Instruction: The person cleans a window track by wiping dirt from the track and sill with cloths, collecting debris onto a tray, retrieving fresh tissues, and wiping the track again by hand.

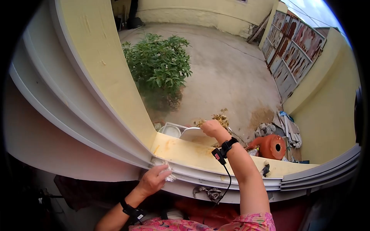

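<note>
My left hand (152, 180) is closed on a crumpled white cloth or tissue (168, 172), pressed against the left end of the window track (185, 172). Beyond the yellow sill (181, 146), my right hand (211, 128) reaches outside with its fingers curled into a fist. Whatever it may hold is hidden from me. Just below and left of that fist is a pale, flat-faced object (195, 134). A grey, dirty crumpled rag (210, 193) lies at the inner edge of the frame, under my right forearm.
A small dark object (265, 169) rests on the sill to the right. Outside below lie an orange-red pipe-like piece (273, 147), boards (289, 129) and dried plants (220, 118). A leafy bush (160, 63) and a rusty gate (293, 50) stand farther off. Stacked sliding frames (84, 111) border the left.
</note>
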A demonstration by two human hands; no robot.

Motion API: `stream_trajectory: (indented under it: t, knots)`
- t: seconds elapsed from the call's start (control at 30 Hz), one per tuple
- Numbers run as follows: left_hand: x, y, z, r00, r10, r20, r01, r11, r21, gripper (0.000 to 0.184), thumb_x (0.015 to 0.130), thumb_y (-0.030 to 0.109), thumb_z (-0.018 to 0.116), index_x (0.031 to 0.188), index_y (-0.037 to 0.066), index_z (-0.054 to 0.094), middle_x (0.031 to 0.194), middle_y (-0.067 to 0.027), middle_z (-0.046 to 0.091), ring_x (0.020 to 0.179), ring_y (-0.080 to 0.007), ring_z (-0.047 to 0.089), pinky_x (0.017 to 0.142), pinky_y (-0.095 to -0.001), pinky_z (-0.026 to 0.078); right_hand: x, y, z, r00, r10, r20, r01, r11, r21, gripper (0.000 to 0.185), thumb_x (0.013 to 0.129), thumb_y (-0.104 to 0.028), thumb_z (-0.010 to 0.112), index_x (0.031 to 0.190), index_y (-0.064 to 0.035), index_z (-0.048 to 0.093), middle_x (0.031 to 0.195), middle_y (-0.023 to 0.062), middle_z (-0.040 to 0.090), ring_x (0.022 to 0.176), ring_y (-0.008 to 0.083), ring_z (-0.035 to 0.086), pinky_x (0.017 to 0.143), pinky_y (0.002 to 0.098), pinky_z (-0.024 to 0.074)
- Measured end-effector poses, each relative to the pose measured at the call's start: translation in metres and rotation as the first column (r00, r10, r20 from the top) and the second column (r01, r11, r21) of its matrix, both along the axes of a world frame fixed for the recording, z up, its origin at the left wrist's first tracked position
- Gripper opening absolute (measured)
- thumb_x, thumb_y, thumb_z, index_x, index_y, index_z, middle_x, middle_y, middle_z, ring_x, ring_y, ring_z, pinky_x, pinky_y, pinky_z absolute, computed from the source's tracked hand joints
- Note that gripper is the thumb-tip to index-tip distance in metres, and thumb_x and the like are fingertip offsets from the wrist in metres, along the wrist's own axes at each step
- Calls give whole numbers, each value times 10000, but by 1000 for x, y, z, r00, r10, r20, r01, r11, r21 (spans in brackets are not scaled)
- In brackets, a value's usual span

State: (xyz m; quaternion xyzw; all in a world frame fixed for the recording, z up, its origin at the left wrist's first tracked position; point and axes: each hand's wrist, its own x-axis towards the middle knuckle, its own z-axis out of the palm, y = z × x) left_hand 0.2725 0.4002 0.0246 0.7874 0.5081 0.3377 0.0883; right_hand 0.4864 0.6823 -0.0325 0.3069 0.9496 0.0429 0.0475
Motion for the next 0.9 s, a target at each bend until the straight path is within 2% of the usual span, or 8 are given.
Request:
stream_trajectory:
  t: [0.07, 0.2, 0.27, 0.33, 0.47, 0.53, 0.7, 0.9]
  knots:
    - [-1, -6, 2, 1000, 6, 7, -6, 1000, 2, 347, 595, -72, 579, 919, 51, 598, 977, -133, 555, 885, -306, 562, 741, -352, 486, 3, 2, 9, 980, -196, 29, 198, 968, -158, 138, 732, -93, 516, 791, -106, 640, 716, 106, 622, 693, 285, 612, 602, 376, 481]
    - [-6, -14, 6, 1000, 0, 4, 0, 1000, -3, 371, 578, -46, 616, 934, 55, 595, 991, -137, 554, 890, -305, 559, 753, -353, 481, 29, 7, -4, 853, -479, -206, 501, 862, 70, 138, 735, -93, 513, 694, -90, 645, 738, 110, 636, 680, 285, 623, 597, 362, 498]
    - [-7, -15, 8, 1000, -16, 10, 16, 1000, 9, 390, 567, -23, 637, 946, 56, 592, 996, -140, 553, 893, -303, 557, 760, -355, 475, 48, 4, -3, 767, -593, -245, 617, 786, 29, 148, 761, -126, 507, 762, -69, 643, 782, 130, 638, 690, 290, 625, 599, 366, 498]
    - [-10, -18, 9, 999, -32, 8, 32, 999, 33, 404, 556, -14, 653, 950, 58, 594, 995, -135, 555, 895, -300, 557, 764, -351, 475, 63, -15, 12, 393, -798, -457, 844, 511, -166, 173, 776, -157, 513, 829, -38, 626, 823, 168, 628, 685, 312, 619, 611, 375, 500]
    - [-14, -24, 16, 996, -72, 49, 71, 997, 30, 377, 585, -71, 606, 940, 57, 594, 997, -133, 551, 897, -304, 555, 769, -351, 479, 102, -40, 12, 116, -835, -537, 845, 367, -389, 165, 794, -167, 550, 848, -13, 579, 831, 164, 623, 737, 310, 616, 648, 383, 502]
    - [-19, -29, 16, 994, -92, 67, 88, 995, 53, 374, 593, -75, 595, 943, 56, 590, 999, -132, 548, 898, -305, 554, 767, -352, 478, 112, -61, 9, -466, -755, -461, 261, 381, -887, 185, 807, -152, 552, 845, 29, 562, 792, 150, 618, 749, 239, 626, 600, 349, 526]
    - [-33, -51, 21, 985, -153, 77, 146, 986, 85, 346, 622, -70, 572, 947, 45, 583, 992, -144, 550, 905, -305, 553, 773, -351, 474, 108, -169, 30, -718, -643, -265, -169, 531, -830, 206, 860, -139, 516, 1010, 0, 490, 924, 99, 570, 774, 234, 597, 623, 341, 535]
    - [-60, -81, 9, 960, -226, 164, 219, 974, 63, 366, 598, -107, 574, 933, 40, 579, 980, -140, 548, 900, -314, 558, 740, -337, 475, 85, -339, 26, -740, -654, -156, -342, 566, -750, 251, 869, -151, 514, 1092, -45, 470, 1011, 73, 553, 868, 204, 577, 726, 357, 515]
